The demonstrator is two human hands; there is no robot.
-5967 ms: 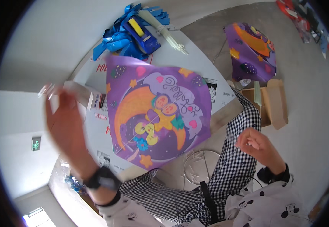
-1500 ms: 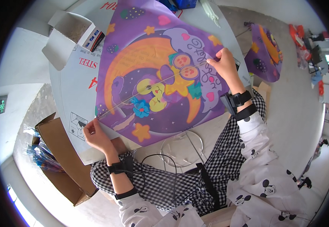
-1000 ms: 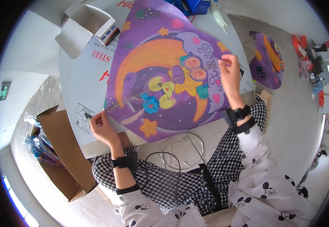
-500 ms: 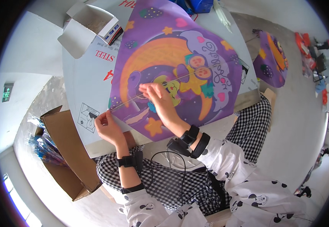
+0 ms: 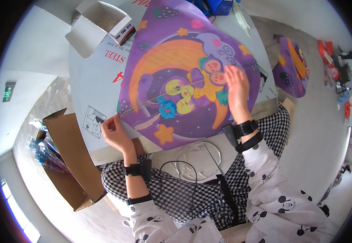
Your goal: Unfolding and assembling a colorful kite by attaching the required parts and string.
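A purple kite [image 5: 165,50], printed with an orange moon, stars and a yellow bear, lies spread over the table. A thin rod [image 5: 145,102] runs slantwise across it, from the near left corner toward the right. At that left corner my left hand [image 5: 117,135] is closed, thumb and fingers pinching the rod's end against the kite's edge. My right hand [image 5: 238,91] lies over the right part of the kite with its fingers stretched out, the fingertips near the rod. Whether it presses on the rod is hidden under the fingers.
On the table [image 5: 97,75], an open white carton [image 5: 99,24] stands at the far left and a blue container [image 5: 218,6] at the far edge. A cardboard box [image 5: 72,158] with plastic-wrapped bundles is at the left. Another purple kite [image 5: 291,67] hangs beyond the right side.
My right hand has moved right along the rod, from the kite's middle to its right part. My left hand keeps its pinch at the left corner.
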